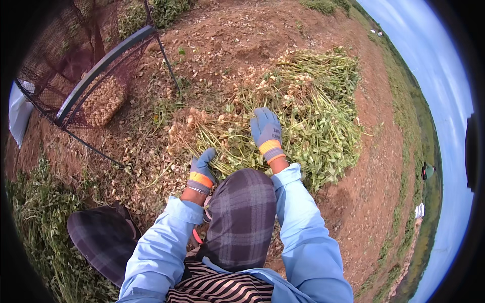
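A large pile of pulled peanut plants (323, 118) lies on the soil in front of me, green leaves to the right and roots with pale pods to the left. My right hand (266, 130), in a grey-blue glove with an orange cuff, rests on the stems with its fingers stretched forward. Beside my raised knee, my left hand (202, 166), gloved alike, is at the near edge of the plants. Its visible fingers reach up and to the right, apart from one another; part of it is hidden. Neither hand visibly grips anything.
At the upper left stands a dark net on a frame with a curved bar (103, 70); a heap of picked peanuts (103, 98) shows through it. A white sack (19, 113) is at the far left. Leafy plants (45, 237) lie at the lower left. My plaid-covered knee (242, 217) rises between my arms.
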Tool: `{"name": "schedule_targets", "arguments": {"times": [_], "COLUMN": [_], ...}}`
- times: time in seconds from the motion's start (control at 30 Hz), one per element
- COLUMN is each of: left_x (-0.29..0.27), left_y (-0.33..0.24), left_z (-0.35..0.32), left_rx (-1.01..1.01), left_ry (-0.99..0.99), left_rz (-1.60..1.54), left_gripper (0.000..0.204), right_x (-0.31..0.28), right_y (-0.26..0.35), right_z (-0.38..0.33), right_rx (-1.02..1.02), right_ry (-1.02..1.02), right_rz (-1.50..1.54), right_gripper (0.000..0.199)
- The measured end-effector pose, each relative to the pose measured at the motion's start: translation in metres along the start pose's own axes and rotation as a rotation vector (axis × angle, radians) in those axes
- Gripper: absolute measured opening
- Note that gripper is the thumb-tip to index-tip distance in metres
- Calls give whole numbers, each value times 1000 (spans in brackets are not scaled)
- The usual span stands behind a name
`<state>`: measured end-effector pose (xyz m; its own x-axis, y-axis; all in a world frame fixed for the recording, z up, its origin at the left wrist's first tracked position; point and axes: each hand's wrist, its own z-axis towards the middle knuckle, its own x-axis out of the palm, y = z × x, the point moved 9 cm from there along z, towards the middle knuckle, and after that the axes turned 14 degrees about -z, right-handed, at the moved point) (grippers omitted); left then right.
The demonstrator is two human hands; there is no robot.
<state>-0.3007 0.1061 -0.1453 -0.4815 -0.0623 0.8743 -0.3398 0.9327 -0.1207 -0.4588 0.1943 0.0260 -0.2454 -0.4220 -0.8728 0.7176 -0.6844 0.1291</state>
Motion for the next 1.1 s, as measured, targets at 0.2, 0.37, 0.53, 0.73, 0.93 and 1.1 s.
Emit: {"name": "schedule_targets", "arguments": {"times": [0.2,0.37,0.53,0.73,0.93,1.1], "left_x": [5,-5,38,75,38,28], "left_y": [-35,-42,-24,-8,-35,-48], "left_z": [-9,11,-3,-15,-5,-13], "left_rx": [243,201,-58,-268,-99,30], "left_ry": [-112,45,174,411,356,171], "left_rz": [3,6,-104,-45,-121,-130], "left_gripper": [23,18,24,36,33,18], "right_x": [76,58,57,98,68,91], "right_y": [-31,-15,42,55,29,-26], "right_z": [-40,-34,-54,-81,-51,-64], "right_rx": [273,106,-37,-22,68,198], "right_ry": [812,760,742,867,683,795], "right_rz": [59,93,274,633,408,150], "right_gripper": [43,37,27,27,36,40]}}
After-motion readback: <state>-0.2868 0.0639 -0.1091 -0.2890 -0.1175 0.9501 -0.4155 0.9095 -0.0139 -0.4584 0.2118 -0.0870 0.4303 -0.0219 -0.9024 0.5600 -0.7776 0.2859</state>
